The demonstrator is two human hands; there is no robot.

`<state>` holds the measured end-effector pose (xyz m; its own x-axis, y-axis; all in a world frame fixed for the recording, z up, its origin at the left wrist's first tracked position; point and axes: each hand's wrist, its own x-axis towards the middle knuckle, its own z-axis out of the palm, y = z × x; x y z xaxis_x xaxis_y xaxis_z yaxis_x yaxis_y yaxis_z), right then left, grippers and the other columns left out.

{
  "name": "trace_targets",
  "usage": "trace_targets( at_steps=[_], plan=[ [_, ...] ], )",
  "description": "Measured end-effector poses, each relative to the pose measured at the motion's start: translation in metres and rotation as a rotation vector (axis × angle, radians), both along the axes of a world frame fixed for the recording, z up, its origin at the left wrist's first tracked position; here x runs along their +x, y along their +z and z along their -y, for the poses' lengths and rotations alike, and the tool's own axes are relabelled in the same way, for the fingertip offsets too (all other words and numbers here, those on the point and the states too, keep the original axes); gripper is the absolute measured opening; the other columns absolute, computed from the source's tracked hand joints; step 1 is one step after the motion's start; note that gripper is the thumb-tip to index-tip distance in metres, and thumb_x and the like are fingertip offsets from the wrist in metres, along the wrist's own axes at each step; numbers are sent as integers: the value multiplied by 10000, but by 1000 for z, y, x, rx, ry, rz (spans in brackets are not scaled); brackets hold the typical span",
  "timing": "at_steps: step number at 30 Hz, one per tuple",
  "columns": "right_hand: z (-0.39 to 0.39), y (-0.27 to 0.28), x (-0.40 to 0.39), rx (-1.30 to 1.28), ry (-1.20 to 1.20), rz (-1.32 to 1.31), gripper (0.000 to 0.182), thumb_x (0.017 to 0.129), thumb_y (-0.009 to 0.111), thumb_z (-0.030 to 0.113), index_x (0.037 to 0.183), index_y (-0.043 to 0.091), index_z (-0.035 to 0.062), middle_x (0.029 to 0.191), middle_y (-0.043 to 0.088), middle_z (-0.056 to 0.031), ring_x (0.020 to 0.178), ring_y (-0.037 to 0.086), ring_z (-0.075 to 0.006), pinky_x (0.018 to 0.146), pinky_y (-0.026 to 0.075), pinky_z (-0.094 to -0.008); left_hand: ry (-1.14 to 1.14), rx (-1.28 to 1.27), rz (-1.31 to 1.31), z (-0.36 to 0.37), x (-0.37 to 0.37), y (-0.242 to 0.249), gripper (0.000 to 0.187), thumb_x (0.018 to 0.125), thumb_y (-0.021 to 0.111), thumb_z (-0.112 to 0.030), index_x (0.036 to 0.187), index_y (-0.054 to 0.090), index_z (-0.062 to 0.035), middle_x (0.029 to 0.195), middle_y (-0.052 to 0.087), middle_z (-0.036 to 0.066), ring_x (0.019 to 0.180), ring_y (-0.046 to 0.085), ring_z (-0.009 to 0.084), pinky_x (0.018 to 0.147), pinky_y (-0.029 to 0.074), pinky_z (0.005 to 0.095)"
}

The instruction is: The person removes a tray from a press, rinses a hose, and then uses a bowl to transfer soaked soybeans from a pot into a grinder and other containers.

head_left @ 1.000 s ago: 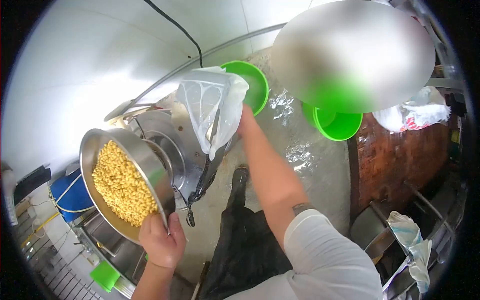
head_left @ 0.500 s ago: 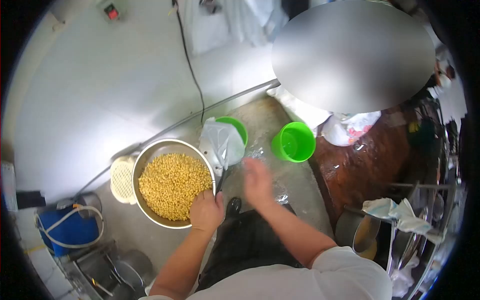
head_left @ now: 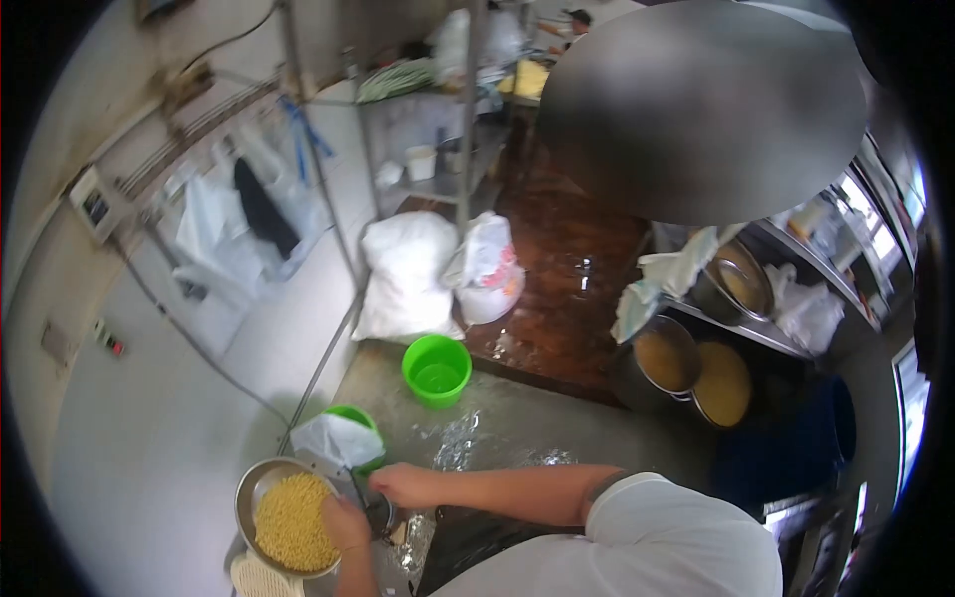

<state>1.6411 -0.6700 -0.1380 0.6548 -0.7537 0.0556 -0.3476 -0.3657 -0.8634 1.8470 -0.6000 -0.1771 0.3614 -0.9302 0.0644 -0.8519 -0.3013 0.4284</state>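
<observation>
A wide steel bowl (head_left: 245, 497) full of yellow beans (head_left: 295, 522) is at the lower left. My left hand (head_left: 346, 523) grips its right rim, with the fingers over the edge near the beans. To the right of the bowl, my right hand (head_left: 403, 485) is closed, with its fingers curled beside a dark, narrow part; what they hold is too small to make out. Just beyond my hands stands a green bucket (head_left: 370, 460) with a whitish plastic sheet (head_left: 336, 441) over its left side. Under the bowl's near edge shows a cream perforated piece (head_left: 261, 577).
Farther ahead are another green bucket (head_left: 437, 370), a large white sack (head_left: 408, 269) and a printed sack (head_left: 490, 274). Pots of yellowish contents (head_left: 667, 360) and a dark blue barrel (head_left: 796, 438) stand at right. A person (head_left: 575, 25) is in the far background.
The view has swung right, so the bowl and buckets appear lower and farther left. My right hand, open and raised before, is now closed close to the bowl. My left hand stays at the rim.
</observation>
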Motion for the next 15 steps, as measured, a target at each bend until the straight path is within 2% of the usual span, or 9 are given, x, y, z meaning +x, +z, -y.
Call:
trace_targets(
  at_steps=[3,5,6,9,10,11,13,14,15],
  plan=[
    [-43,-37,-151,13,-268,-203,175,874,611,97,1045,633,69,977,681,-177,912,673,-387,801,523,-476,-23,-105,73,-3,-1,-16,239,993,556,-187,1006,596,48,962,640,264,924,609,490,829,465,579],
    [-100,-7,-261,235,-491,-405,189,930,624,205,1078,682,103,1061,719,-166,964,703,-360,858,552,-466,-1,-129,101,-3,-1,-27,236,994,562,-185,1009,602,47,965,641,272,926,614,484,834,470,577],
    [-132,-32,-317,188,-594,-490,228,941,642,254,1113,709,119,1102,733,-162,999,715,-342,888,562,-451,4,-104,118,-4,-1,-31,233,995,565,-183,1023,603,45,982,643,276,937,614,483,835,472,576],
    [-259,-22,-450,379,-962,-498,284,905,678,245,1136,733,89,1073,751,-148,1022,717,-337,910,563,-434,12,-40,177,-7,-3,-39,237,996,569,-178,1071,604,44,1028,652,265,974,621,472,842,480,568],
    [-306,-27,-490,430,-1013,-528,324,874,701,223,1158,727,70,1058,757,-144,1012,726,-316,889,573,-429,42,14,217,-9,-6,-40,247,997,570,-174,1104,603,46,1058,661,251,1000,628,461,847,487,562],
    [-350,-12,-515,574,-1175,-445,267,890,694,187,1123,726,61,993,758,-129,892,742,-274,782,594,-401,18,8,227,-9,-14,-43,247,997,570,-174,1104,603,46,1058,661,251,1000,628,461,847,487,562],
    [-459,-95,-581,400,-1391,-215,109,952,635,76,1029,700,34,835,705,-91,694,697,-183,590,560,-347,270,71,473,-11,-32,-57,313,972,642,-243,1181,604,-13,1104,672,214,1087,644,440,875,530,524],
    [-501,-99,-593,483,-1564,-8,107,944,616,18,1024,687,18,807,681,-101,683,685,-192,556,544,-355,254,65,480,-12,-35,-74,313,972,642,-243,1181,604,-13,1104,672,214,1087,644,440,875,530,524],
    [-522,-58,-588,644,-1751,28,92,935,592,-29,991,653,12,782,644,-103,631,643,-208,519,522,-361,313,-178,745,-13,-35,-97,348,973,648,-254,1233,591,-29,1164,673,207,1126,644,421,909,530,507]
  ],
)
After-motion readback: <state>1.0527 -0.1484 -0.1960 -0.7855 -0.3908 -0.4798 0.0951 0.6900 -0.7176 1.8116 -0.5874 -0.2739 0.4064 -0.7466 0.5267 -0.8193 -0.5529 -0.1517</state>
